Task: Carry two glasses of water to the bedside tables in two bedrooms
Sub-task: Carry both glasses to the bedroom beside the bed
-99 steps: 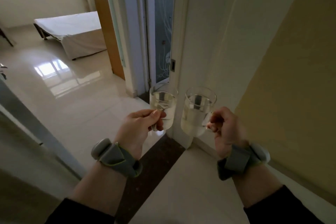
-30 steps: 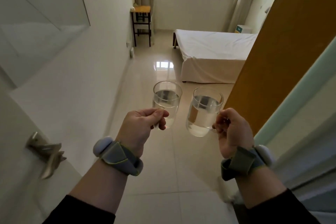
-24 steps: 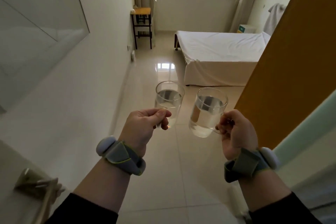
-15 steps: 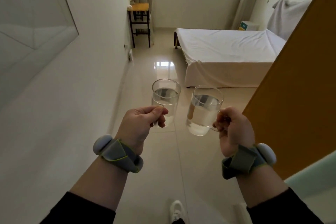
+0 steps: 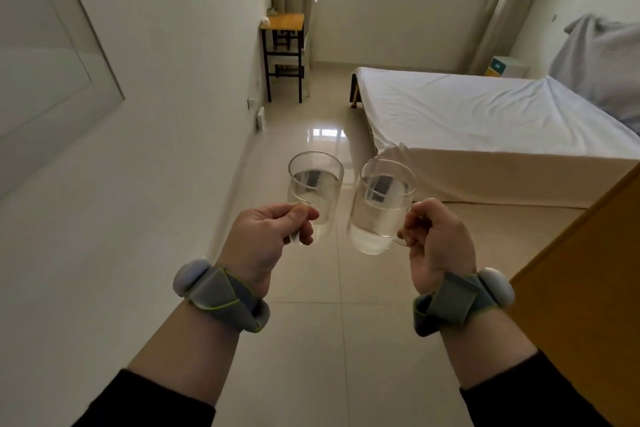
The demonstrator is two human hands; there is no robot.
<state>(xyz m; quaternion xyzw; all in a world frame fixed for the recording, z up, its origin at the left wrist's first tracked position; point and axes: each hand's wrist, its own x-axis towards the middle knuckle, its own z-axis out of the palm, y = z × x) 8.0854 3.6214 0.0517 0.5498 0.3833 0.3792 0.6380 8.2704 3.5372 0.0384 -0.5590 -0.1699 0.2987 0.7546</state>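
With the left hand (image 5: 268, 236) pinching the handle of the left glass (image 5: 314, 191) and the right hand (image 5: 434, 239) gripping the right glass (image 5: 379, 206) by its handle, both should stay level and apart on the walk past the bed (image 5: 485, 121) toward the far bedside cabinet (image 5: 507, 68).

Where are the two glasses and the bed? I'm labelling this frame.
Left glass (image 5: 317, 184), head view, upper wall.
Right glass (image 5: 379, 215), head view, water-filled body.
Bed (image 5: 478, 114), head view, white sheet top.
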